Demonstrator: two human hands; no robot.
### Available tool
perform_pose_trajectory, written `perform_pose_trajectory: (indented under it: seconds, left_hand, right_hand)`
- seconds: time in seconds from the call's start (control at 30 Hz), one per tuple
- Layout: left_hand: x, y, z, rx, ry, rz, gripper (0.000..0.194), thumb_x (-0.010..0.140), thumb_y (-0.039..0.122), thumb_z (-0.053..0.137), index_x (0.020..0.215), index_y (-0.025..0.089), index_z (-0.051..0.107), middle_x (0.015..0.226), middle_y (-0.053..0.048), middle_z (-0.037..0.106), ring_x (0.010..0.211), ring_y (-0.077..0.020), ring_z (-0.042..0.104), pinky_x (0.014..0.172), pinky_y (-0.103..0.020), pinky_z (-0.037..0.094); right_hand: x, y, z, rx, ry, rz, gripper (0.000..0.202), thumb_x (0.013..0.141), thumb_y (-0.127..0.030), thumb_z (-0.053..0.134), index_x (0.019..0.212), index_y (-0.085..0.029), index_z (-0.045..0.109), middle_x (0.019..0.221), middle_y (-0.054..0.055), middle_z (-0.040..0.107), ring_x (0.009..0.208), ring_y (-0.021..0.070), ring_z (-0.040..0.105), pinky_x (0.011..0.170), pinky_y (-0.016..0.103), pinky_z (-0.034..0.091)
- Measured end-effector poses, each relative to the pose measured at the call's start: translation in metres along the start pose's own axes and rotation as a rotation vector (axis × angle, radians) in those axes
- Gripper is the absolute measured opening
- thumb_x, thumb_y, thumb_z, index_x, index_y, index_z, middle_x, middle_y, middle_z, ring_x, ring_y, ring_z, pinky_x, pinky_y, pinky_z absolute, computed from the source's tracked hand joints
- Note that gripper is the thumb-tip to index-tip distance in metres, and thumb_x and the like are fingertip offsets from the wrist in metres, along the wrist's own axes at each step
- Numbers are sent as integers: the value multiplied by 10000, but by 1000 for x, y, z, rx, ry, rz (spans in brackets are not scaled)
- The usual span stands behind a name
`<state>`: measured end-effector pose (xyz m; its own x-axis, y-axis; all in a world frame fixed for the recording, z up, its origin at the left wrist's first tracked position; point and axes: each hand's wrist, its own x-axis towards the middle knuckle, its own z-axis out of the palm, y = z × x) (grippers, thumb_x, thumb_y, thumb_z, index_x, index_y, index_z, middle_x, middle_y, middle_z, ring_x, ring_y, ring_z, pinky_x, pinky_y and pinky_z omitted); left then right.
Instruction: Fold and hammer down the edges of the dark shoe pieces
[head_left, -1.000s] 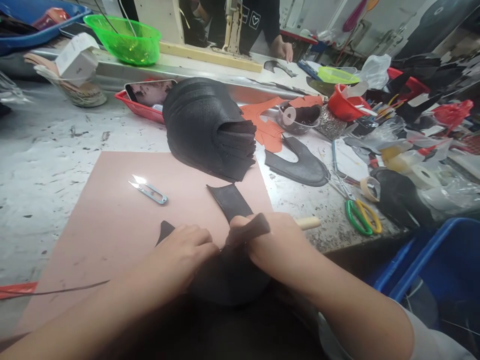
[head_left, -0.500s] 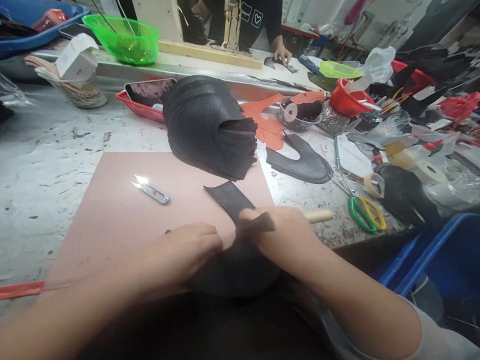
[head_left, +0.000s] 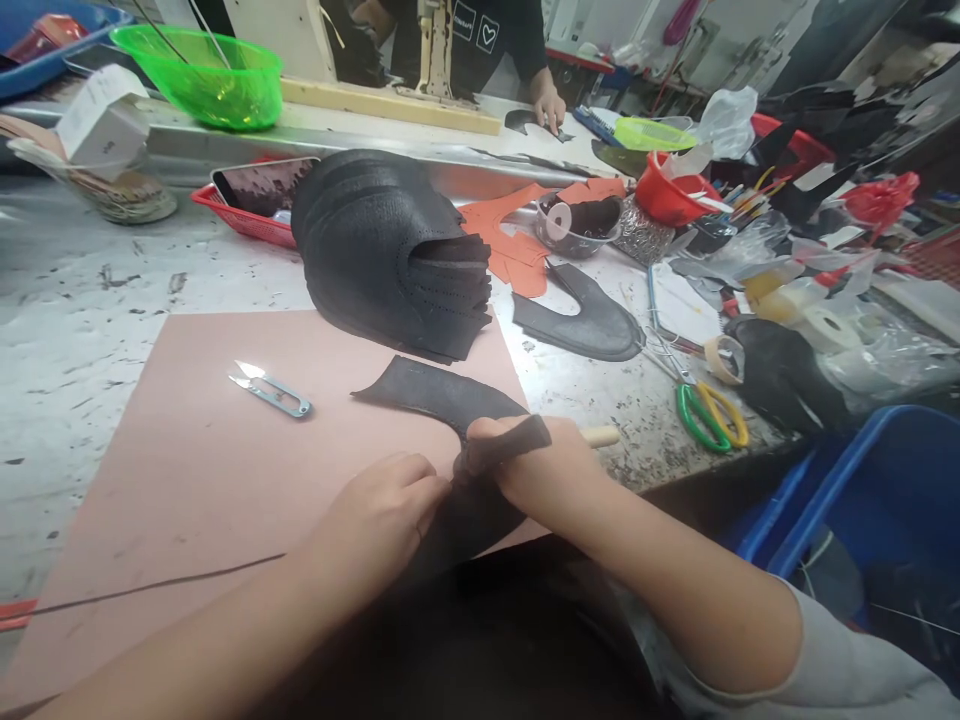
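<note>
A curved black leather piece (head_left: 442, 385), U-shaped like a shoe upper, lies partly on a pink board (head_left: 225, 500) at the board's near right. My left hand (head_left: 394, 505) pinches at its inner edge, with the fingertips partly hidden. My right hand (head_left: 551, 475) is closed around a hammer (head_left: 510, 447), close by its dark head; the end of the pale wooden handle sticks out to the right. The hammer head is over the leather, right beside my left fingertips. Thread snips (head_left: 271, 390) lie on the board to the left. A thin dark strip (head_left: 172, 578) runs out from under my left forearm.
A stack of black leather pieces (head_left: 390, 260) stands behind the board. Another curved piece (head_left: 585, 318) and green-and-yellow-handled scissors (head_left: 709, 412) lie at right. Beyond are a red tray (head_left: 247, 218), a green basket (head_left: 202, 85) and a co-worker's hand (head_left: 549, 105) by a machine.
The view has shifted slightly. The leather piece has turned, its free end swinging left. Both hands stay close together, the hammer still in my right one. The dark strip now shows at left.
</note>
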<state>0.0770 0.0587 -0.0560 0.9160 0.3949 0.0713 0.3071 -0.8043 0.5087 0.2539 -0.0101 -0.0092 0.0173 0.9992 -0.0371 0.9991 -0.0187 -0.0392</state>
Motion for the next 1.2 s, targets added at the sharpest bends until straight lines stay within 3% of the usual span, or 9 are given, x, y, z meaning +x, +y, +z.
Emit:
perform_pose_trajectory:
  seconds: [0.13,0.27,0.43,0.53,0.67,0.77,0.97,1.13,1.2]
  left_hand:
    - [2,0,-5,-1,-68,-27,307,864,118,337,867,182,638,712,-31,538,658,-151,498,578,-250,374]
    - [2,-3,-8,-41,-68,-16,291,872,141,348,782,172,623,701,-27,532,663,-149,491,591,-253,373]
    - [0,-6,-11,-21,-124,-1,281,863,135,346,813,180,618,723,-30,534,669,-158,480,594,-264,360]
    - [-2,-6,-14,-38,-144,-29,304,859,137,324,775,174,614,704,-31,514,657,-160,466,590,-268,355]
    - [-3,-7,-21,-40,-232,-41,303,826,127,339,881,199,628,772,-44,516,703,-177,470,618,-282,365]
    - [-5,-9,-24,-85,-248,-64,310,816,107,329,879,191,621,753,-38,505,690,-172,464,622,-280,365]
    - [-10,-10,-33,-115,-282,-61,313,677,73,494,926,236,593,846,-10,514,759,-174,482,637,-264,363]
    - [-15,-13,-37,-133,-264,-43,264,697,69,474,863,230,601,806,-2,516,745,-161,487,652,-263,366]
    - [-17,-14,-38,-142,-258,-18,245,693,116,529,886,246,605,841,-1,522,771,-166,494,670,-264,372]
  right_hand:
    - [-1,-1,1,31,42,2,151,807,-136,482,756,-216,599,596,-9,574,534,123,497,485,268,151]
    - [-1,-1,2,-5,27,-31,118,812,-175,506,740,-207,594,549,-8,540,513,124,481,486,274,147]
    - [-2,-3,2,-9,79,-40,125,814,-162,498,760,-214,598,579,-8,562,538,130,494,495,276,151]
    - [-2,-6,1,9,23,-80,106,805,-158,510,756,-203,593,560,-9,557,531,129,494,492,270,153]
    - [-2,-9,-4,33,17,-35,155,827,-129,476,761,-206,593,611,2,592,541,127,494,497,270,155]
    - [-2,-12,-5,85,7,-103,126,810,-135,487,768,-206,583,606,-4,587,540,131,493,496,267,165]
    - [0,-18,-7,69,-18,-101,136,805,-124,486,770,-209,586,599,-2,583,544,133,505,494,273,161]
    - [3,-23,-13,106,-218,-167,131,749,-94,510,761,-204,579,610,-17,595,508,119,462,482,269,159]
    - [3,-24,-15,88,-206,-137,144,759,-96,510,788,-211,591,633,-15,606,533,124,481,488,270,164]
